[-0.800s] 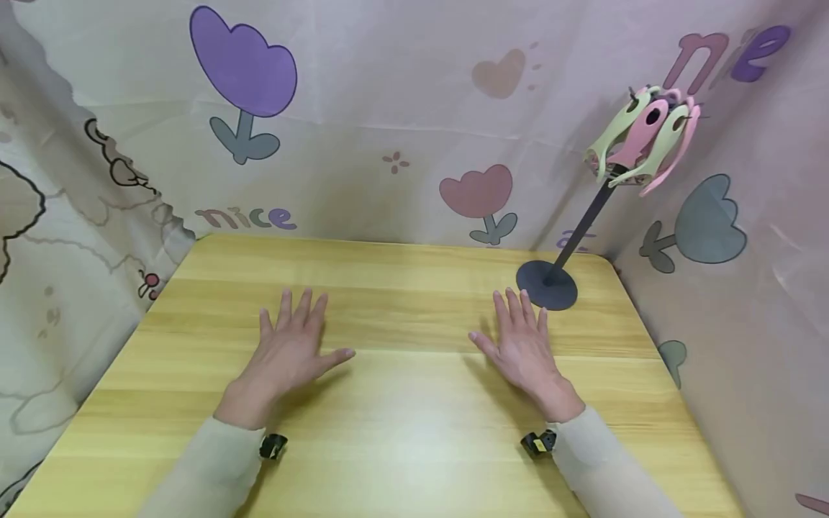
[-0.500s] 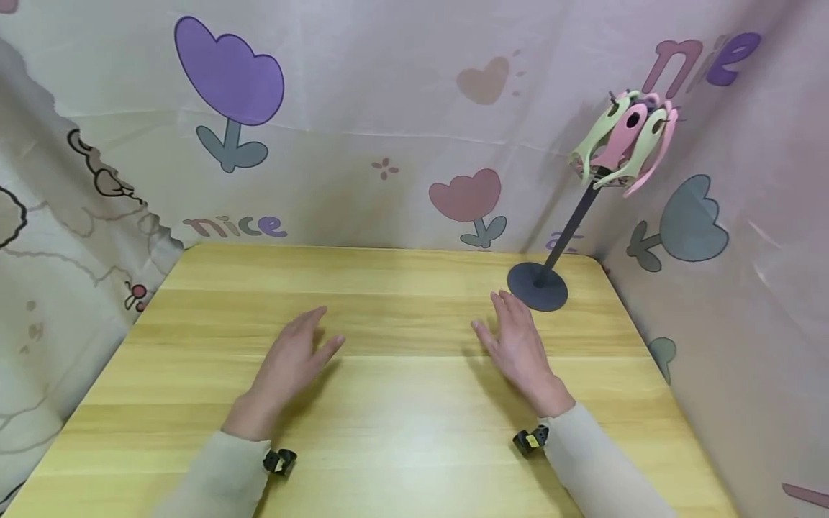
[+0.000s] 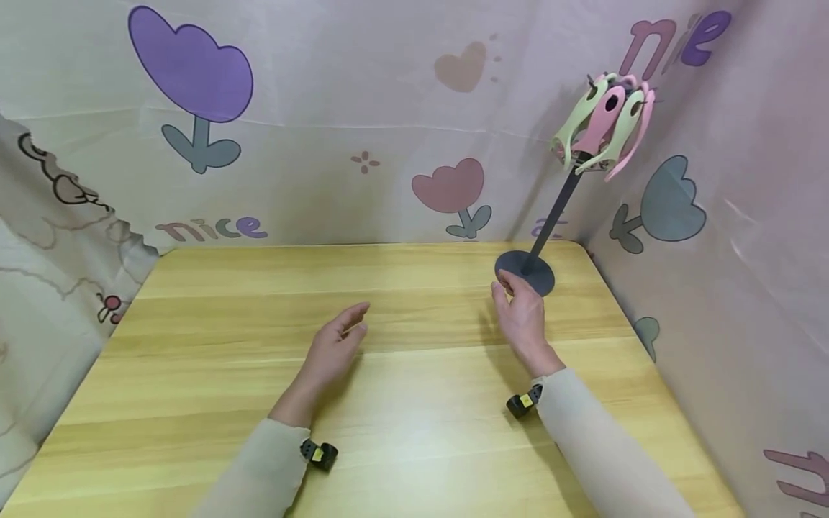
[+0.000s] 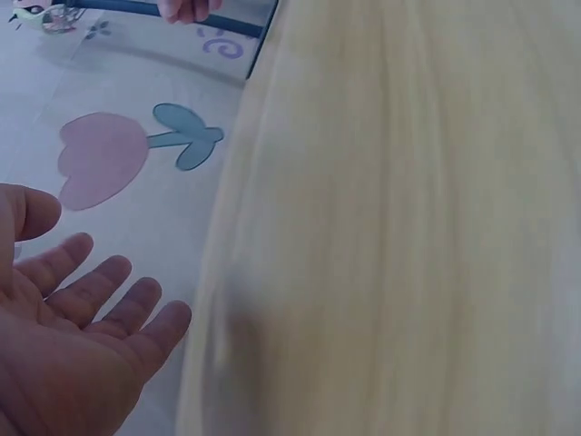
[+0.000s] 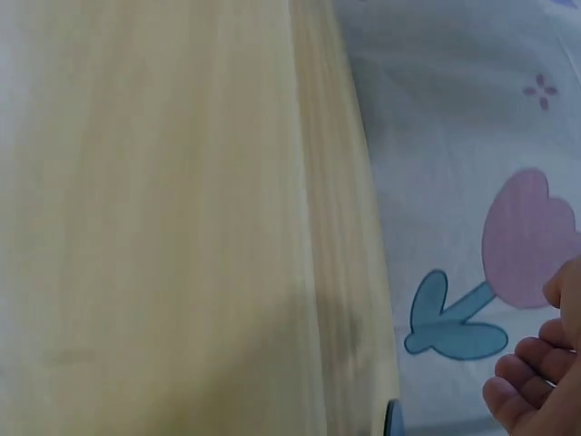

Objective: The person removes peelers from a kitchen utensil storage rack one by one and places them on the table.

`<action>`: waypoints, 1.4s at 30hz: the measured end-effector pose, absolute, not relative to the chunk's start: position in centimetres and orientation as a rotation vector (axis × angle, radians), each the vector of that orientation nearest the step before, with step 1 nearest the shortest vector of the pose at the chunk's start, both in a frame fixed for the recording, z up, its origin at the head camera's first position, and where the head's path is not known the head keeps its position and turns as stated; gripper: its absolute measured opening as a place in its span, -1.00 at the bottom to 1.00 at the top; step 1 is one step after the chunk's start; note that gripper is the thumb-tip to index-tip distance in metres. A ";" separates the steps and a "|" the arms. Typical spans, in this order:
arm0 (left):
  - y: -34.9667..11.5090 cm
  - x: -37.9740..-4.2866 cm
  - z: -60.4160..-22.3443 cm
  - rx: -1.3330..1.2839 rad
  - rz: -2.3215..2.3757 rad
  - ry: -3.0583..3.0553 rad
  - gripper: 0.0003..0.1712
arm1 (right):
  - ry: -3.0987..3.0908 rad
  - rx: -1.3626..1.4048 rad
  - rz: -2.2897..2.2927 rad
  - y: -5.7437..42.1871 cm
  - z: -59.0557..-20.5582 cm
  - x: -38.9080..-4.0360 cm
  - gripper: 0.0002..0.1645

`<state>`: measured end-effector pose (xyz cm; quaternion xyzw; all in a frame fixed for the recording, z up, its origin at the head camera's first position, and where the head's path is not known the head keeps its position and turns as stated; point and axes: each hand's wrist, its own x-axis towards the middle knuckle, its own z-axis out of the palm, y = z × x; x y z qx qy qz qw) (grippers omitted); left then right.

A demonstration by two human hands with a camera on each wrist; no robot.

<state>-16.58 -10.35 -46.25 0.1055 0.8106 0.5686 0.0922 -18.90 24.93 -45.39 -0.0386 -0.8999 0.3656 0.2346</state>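
My left hand [image 3: 330, 354] is over the middle of the table, fingers and thumb loosely bent, holding nothing. In the left wrist view its palm side [image 4: 68, 350] shows, with the fingers spread a little. My right hand [image 3: 523, 320] is farther right, its fingers [image 5: 522, 386] loosely curled around nothing. It overlaps the near side of the stand's dark round base [image 3: 509, 260]. From that base a slim dark pole [image 3: 555, 216] rises to a rack hung with several light green and pink fish-shaped plastic pieces [image 3: 604, 122], each with a hole.
The wood-grain table [image 3: 414, 424] reaches back to a printed cloth [image 3: 311, 180] with tulips and lettering. More cloth closes in the left and right sides. A small black wrist camera [image 3: 319, 455] sits at the left cuff, another camera [image 3: 523, 403] at the right cuff.
Both hands were spread flat, palms down; they have turned and their fingers have bent. The left hand has moved right, the right hand forward toward the stand's base. The head view has shifted slightly.
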 end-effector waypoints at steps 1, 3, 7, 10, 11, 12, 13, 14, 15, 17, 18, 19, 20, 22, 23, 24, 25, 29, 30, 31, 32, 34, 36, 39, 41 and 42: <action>-10.1 -16.6 -46.5 0.308 1.685 2.399 -0.44 | -2.468 -0.125 1.019 25.0 -45.4 -19.1 -0.52; -9.7 -16.5 -46.9 0.306 1.678 2.382 -0.45 | -2.463 -0.166 1.049 25.2 -45.5 -19.5 -0.52; -9.1 -16.0 -47.7 0.307 1.659 2.367 -0.45 | -2.440 -0.227 1.099 25.5 -45.6 -20.3 -0.50; -8.8 -15.9 -48.0 0.313 1.647 2.362 -0.45 | -2.396 -0.246 1.115 25.8 -45.6 -21.0 -0.50; -8.8 -15.8 -48.0 0.323 1.639 2.363 -0.45 | -2.378 -0.254 1.116 26.0 -45.5 -21.2 -0.50; -8.8 -15.9 -48.0 0.335 1.631 2.361 -0.44 | -2.360 -0.263 1.117 26.1 -45.5 -21.5 -0.51; -8.7 -15.9 -48.0 0.352 1.626 2.354 -0.43 | -2.347 -0.275 1.119 26.3 -45.4 -21.7 -0.50; -8.7 -15.9 -48.0 0.370 1.623 2.340 -0.42 | -2.333 -0.290 1.117 26.5 -45.2 -22.0 -0.51; -8.7 -16.0 -48.1 0.393 1.618 2.329 -0.41 | -2.316 -0.307 1.115 26.7 -45.1 -22.4 -0.51; -8.7 -16.1 -48.1 0.443 1.621 2.297 -0.38 | -2.288 -0.343 1.103 27.2 -44.7 -23.1 -0.51; -8.7 -16.2 -48.1 0.465 1.626 2.279 -0.37 | -2.273 -0.367 1.095 27.5 -44.5 -23.4 -0.52; -8.7 -16.3 -48.1 0.485 1.632 2.260 -0.36 | -2.261 -0.392 1.085 27.8 -44.2 -23.8 -0.52; -8.7 -16.4 -48.2 0.504 1.637 2.247 -0.36 | -2.254 -0.422 1.072 28.1 -44.0 -24.2 -0.52; -8.6 -16.5 -48.2 0.535 1.633 2.239 -0.35 | -2.249 -0.475 1.054 28.7 -43.7 -25.0 -0.52; -8.5 -16.6 -48.3 0.548 1.627 2.238 -0.35 | -2.251 -0.503 1.054 29.0 -43.6 -25.3 -0.51; -8.5 -16.7 -48.3 0.557 1.619 2.240 -0.35 | -2.253 -0.525 1.058 29.3 -43.5 -25.7 -0.51; -8.4 -16.7 -48.3 0.565 1.609 2.245 -0.35 | -2.257 -0.536 1.067 29.6 -43.4 -26.0 -0.50; -8.2 -16.7 -48.4 0.563 1.598 2.255 -0.34 | -2.264 -0.535 1.129 30.5 -43.2 -27.1 -0.51; -8.2 -16.7 -48.4 0.558 1.597 2.260 -0.34 | -2.262 -0.531 1.143 30.7 -43.2 -27.3 -0.51; -8.1 -16.7 -48.4 0.552 1.601 2.259 -0.34 | -2.258 -0.535 1.154 30.8 -43.3 -27.5 -0.52; -8.1 -16.7 -48.4 0.552 1.601 2.264 -0.34 | -2.255 -0.548 1.160 31.0 -43.3 -27.7 -0.51; -7.9 -16.8 -48.4 0.544 1.601 2.269 -0.35 | -2.242 -0.578 1.177 31.3 -43.3 -27.8 -0.51; -7.7 -16.8 -48.4 0.541 1.601 2.274 -0.36 | -2.233 -0.599 1.178 31.6 -43.3 -27.9 -0.50; -7.5 -16.9 -48.5 0.537 1.605 2.269 -0.35 | -2.218 -0.599 1.170 32.0 -43.1 -27.9 -0.50; -7.4 -17.0 -48.5 0.532 1.605 2.267 -0.33 | -2.215 -0.587 1.160 32.2 -42.9 -28.0 -0.50; -7.4 -17.0 -48.5 0.528 1.603 2.265 -0.32 | -2.212 -0.582 1.168 32.3 -42.8 -28.0 -0.51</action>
